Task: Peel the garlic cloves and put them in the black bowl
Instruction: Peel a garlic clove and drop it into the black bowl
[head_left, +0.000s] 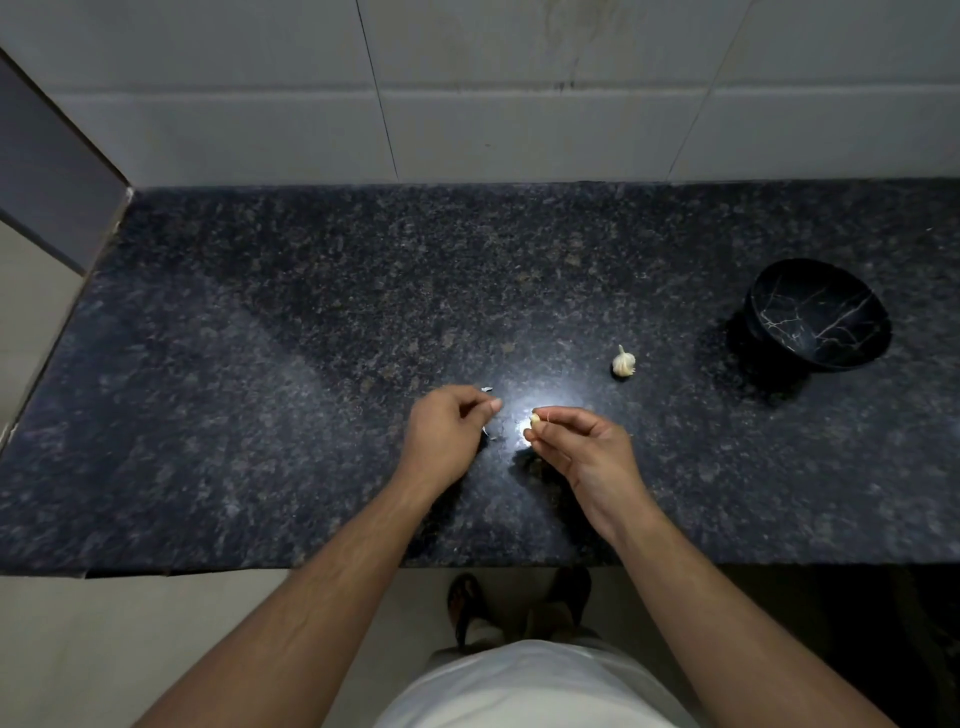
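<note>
Two bare hands worked low over the dark speckled stone table (260, 338), which ran wide beneath a wall of pale tiles (493, 88) and caught a bright patch of glare between the hands. Far off to the right, well apart from both hands, sat the black bowl (821, 317) with thin white veins across its inner wall; I could see nothing lying inside it. Nearer, between the bowl and the hands, the garlic bulb (623, 361) stood alone on the table, its stem end pointing up, touched by no one.

The right hand (582, 447) hovered just above the surface, its fingers (558, 415) curled and pinched round a single garlic clove (533, 422), which poked out pale at the fingertips, right at the edge of the glare. The left hand (447, 431) lay just beside it, a small gap between the two, with its fingers (491, 405) drawn together; whether they pinched a shred of skin I could not tell. Small scraps of papery peel (486, 388) lay on the table just beyond and under that left hand, close to its fingertips and apart from the clove.
</note>
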